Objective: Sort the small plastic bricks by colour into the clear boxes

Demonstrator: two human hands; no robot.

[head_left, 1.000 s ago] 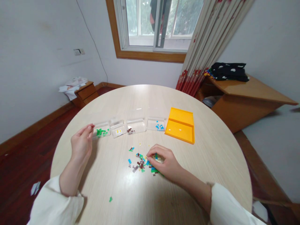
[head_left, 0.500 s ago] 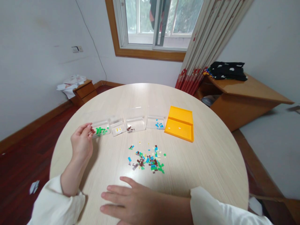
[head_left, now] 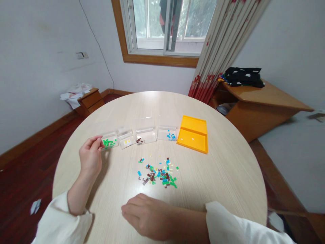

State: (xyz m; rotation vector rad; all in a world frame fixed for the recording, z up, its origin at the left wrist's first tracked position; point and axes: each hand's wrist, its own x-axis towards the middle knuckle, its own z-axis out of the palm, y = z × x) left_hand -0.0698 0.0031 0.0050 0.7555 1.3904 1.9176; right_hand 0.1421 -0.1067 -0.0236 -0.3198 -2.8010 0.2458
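My left hand (head_left: 91, 155) is at the left edge of a clear plastic box (head_left: 109, 147) of small green bricks (head_left: 109, 142). Its thumb and fingertips are pinched together, and I cannot make out what is between them. Low over the near side of the table, my right hand (head_left: 145, 214) has its fingers curled in and pressed together, with nothing visible in them. Beyond it lies a loose pile of small toy bricks (head_left: 159, 173) in green, blue, brown and pale yellow.
Right of the green bricks stand a clear box with yellow pieces (head_left: 126, 144), one with brown pieces (head_left: 146, 140) and one with blue pieces (head_left: 162, 138). An orange open case (head_left: 194, 149) holds small white bits. All rest on a round table (head_left: 223, 169).
My right hand's spread fingers have curled closed, and the hand has drawn slightly right. My left hand has moved slightly right and stays pinched at the green bricks' box.
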